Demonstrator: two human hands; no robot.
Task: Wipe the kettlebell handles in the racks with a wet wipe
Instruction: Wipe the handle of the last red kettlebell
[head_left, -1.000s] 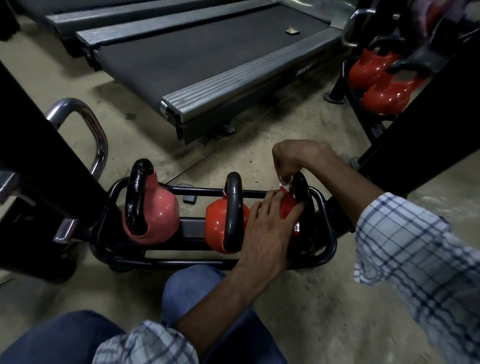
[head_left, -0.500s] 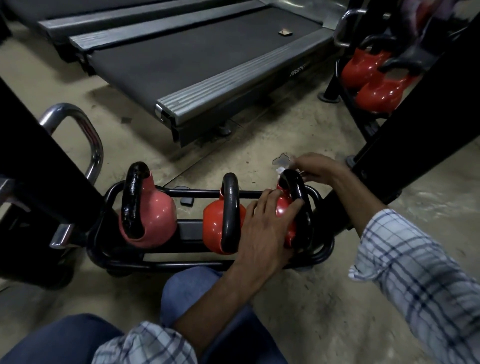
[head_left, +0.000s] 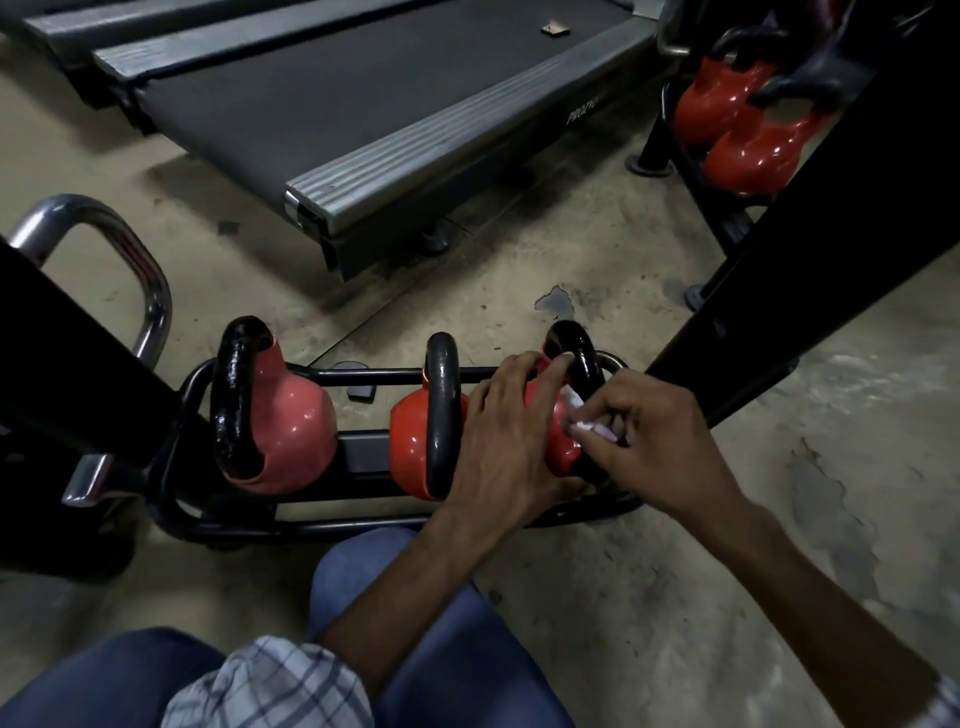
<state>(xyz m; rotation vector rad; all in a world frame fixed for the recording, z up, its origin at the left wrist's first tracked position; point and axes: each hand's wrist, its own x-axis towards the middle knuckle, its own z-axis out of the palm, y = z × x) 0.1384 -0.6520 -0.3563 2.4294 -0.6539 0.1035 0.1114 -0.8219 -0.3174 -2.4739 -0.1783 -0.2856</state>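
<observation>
We pinch the wet wipe (head_left: 584, 425) in our right hand (head_left: 641, 441) at the rightmost handle (head_left: 581, 349)'s near end; it arcs far, our left hand (head_left: 506, 434) spread alongside

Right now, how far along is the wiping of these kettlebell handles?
Done: nothing provable. The left kettlebell handle and middle kettlebell handle shine, but whether from wiping I cannot tell.
In hand: the right hand pinches the wet wipe against the right kettlebell handle, while the left hand rests flat on the right kettlebell body.
Left: possibly those two handles, plus the far-rack kettlebells.
</observation>
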